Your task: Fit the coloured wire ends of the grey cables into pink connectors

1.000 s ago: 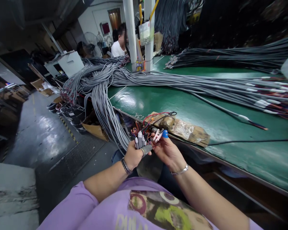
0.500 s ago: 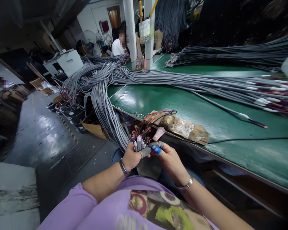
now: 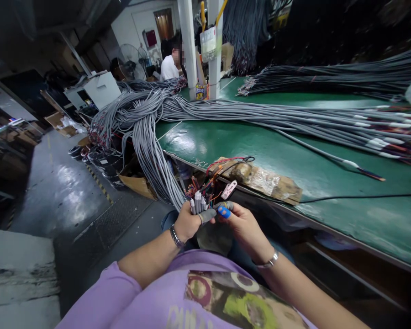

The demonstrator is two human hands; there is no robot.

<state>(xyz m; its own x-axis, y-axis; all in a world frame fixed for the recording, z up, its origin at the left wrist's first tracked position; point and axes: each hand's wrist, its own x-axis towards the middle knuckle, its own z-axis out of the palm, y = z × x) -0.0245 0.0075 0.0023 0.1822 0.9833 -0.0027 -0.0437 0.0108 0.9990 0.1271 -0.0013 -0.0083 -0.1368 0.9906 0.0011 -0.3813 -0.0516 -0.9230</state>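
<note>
My left hand [image 3: 187, 223] is closed around a bunch of grey cables [image 3: 197, 201], gripping them near their ends. Short coloured wires [image 3: 193, 186] fan out beyond the white-wrapped tips. Against the left thumb, my right hand [image 3: 243, 224] makes a pinch, with a blue cover [image 3: 223, 211] on one digit and a dark, worn cover on another. Whatever lies between those fingertips is too small or hidden to make out. Just above the right fingers, a pale pink piece with small holes [image 3: 229, 189] sits by the table edge.
Long grey cables [image 3: 226, 109] run across the green table [image 3: 260, 141] and droop over its left side. A taped wooden board [image 3: 281, 188] lies along the front edge, with a black cord beside it. Beyond the white posts [image 3: 214, 73], a person in white [image 3: 169, 68] is seen.
The pink piece looks turned, now showing its holes. Both hands keep nearly the same hold, while the whole view has shifted slightly.
</note>
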